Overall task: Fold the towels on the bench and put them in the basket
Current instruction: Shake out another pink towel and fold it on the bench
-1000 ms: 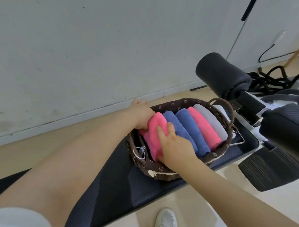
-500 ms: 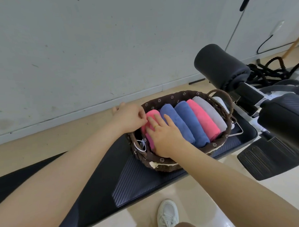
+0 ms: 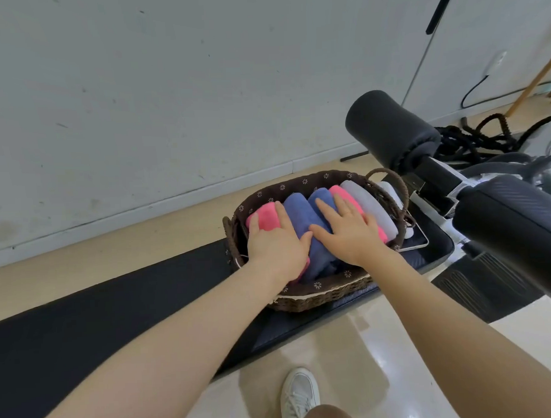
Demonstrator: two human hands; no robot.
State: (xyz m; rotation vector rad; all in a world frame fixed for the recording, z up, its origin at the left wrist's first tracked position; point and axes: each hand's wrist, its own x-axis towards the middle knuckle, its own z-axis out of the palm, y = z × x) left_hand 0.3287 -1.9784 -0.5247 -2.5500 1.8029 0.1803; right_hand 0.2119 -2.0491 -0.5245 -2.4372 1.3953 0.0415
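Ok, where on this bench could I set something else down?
The long bare stretch of the bench left of the basket is free. The basket itself is crowded: rolled towels fill it side by side, with the left hand and right hand flat on top. Right of it, a white-edged flat item takes the bench end.

We see a black padded bench (image 3: 121, 313) running across the floor; a brown wicker basket (image 3: 322, 297) sits at its right end. Just beside the basket lies a tablet (image 3: 416, 242).

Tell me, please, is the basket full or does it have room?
Full: five rolled towels fill the basket side by side.
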